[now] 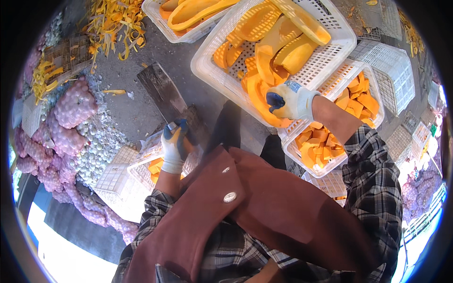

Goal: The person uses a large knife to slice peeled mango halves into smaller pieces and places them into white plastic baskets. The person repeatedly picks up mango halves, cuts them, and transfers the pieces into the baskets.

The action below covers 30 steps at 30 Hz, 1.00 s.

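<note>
Both my hands wear white gloves with blue-coated fingers. My left hand (175, 144) is closed around the handle of a knife (172, 125), whose metal collar shows above the fist. Its blade is hard to tell apart from the dark wooden board (159, 86) there. My right hand (293, 102) grips a long curved piece of peeled orange squash (260, 97) at the near side of a large white plastic crate (216, 83). The lower end of that piece reaches over the rim. Hollowed squash halves (297, 53) lie farther back in the crate.
Squash chunks fill two small white baskets (288, 145) at the right; a third basket (136, 168) stands beside my left wrist. Another crate (184, 38) holds squash halves. Peelings (113, 24) are heaped at the upper left, above net sacks of bulbs (76, 102). An upturned crate (393, 70) stands far right.
</note>
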### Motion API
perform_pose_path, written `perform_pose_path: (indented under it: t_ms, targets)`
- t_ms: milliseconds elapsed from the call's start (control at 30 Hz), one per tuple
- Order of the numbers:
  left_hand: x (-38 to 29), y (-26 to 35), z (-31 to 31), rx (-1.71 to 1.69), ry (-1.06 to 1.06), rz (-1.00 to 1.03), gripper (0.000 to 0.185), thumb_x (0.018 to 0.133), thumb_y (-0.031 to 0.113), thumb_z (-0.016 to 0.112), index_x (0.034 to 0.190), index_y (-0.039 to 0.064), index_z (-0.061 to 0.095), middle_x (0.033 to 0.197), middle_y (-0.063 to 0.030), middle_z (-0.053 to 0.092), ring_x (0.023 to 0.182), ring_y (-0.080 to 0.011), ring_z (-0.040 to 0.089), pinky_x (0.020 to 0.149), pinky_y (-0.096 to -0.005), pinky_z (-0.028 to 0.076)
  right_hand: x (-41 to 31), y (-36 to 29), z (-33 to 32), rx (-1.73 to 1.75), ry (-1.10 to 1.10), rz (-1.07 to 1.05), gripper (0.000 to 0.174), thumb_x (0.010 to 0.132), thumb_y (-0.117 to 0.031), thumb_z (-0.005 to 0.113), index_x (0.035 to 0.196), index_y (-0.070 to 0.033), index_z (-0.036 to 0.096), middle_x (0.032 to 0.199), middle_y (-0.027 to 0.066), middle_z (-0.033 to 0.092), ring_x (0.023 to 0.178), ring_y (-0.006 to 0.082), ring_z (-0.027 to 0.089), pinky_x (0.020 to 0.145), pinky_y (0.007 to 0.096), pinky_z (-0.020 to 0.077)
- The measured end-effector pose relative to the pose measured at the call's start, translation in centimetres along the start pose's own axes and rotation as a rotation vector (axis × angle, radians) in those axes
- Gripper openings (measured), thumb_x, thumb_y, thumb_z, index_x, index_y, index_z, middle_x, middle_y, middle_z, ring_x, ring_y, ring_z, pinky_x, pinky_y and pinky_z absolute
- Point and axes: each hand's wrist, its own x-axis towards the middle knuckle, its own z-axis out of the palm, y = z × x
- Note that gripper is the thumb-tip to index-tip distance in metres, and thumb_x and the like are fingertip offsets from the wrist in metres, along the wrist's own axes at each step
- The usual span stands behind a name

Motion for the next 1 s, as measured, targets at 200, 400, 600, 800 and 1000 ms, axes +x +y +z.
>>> perform_pose_path:
  t_ms: [200,400,600,800,1000]
  targets:
    - [-0.5,3.6,2.5,0.105,-0.105,0.05,0.019,0.094,0.017,0.065,0.1,-0.001,0.061,0.069,-0.0087,0.061,0.05,-0.019,0.058,0.046,-0.032,0.048,-0.5,7.2,7.8,0.159,0.784,0.195,0.038,0.086,-0.024,0.066,0.12,-0.007,0.061,0.115,0.0209,0.064,0.109,0.0384,0.062,0.092,0.0443,0.05]
    - [-1.4,4.1,2.9,0.104,-0.1,-0.028,0.016,0.091,0.014,0.068,0.097,0.0,0.064,0.078,-0.0038,0.063,0.065,-0.0136,0.058,0.059,-0.0291,0.048,6.0,7.6,9.1,0.256,0.417,0.686,0.07,0.083,-0.03,0.068,0.144,-0.005,0.043,0.141,0.0246,0.052,0.129,0.0378,0.054,0.106,0.0423,0.0451]
    - [-1.2,1.0,0.6,0.082,-0.028,0.033,0.021,0.092,0.016,0.069,0.102,-0.001,0.064,0.073,-0.0066,0.062,0.055,-0.0173,0.059,0.05,-0.0309,0.048,10.4,10.1,8.6,0.094,0.153,0.776,0.059,0.083,-0.025,0.065,0.138,-0.007,0.053,0.133,0.0201,0.061,0.124,0.0384,0.058,0.102,0.0432,0.0493]
    - [-0.2,1.8,-0.2,0.177,-0.075,0.166,0.021,0.092,0.017,0.068,0.104,0.0,0.062,0.075,-0.0082,0.062,0.053,-0.0192,0.059,0.047,-0.0319,0.048,9.7,11.8,7.4,-0.405,-0.198,0.282,0.038,0.075,-0.02,0.071,0.112,-0.016,0.071,0.116,0.008,0.07,0.111,0.0328,0.064,0.09,0.0401,0.0536]
    - [0.2,3.9,0.9,0.09,-0.156,0.035,0.028,0.092,0.023,0.066,0.104,-0.001,0.059,0.066,-0.0081,0.059,0.05,-0.0184,0.057,0.047,-0.0299,0.046,1.7,10.5,11.8,0.145,-0.064,0.136,0.053,0.065,-0.018,0.079,0.116,-0.016,0.069,0.108,0.0093,0.07,0.104,0.028,0.065,0.083,0.0397,0.0544]
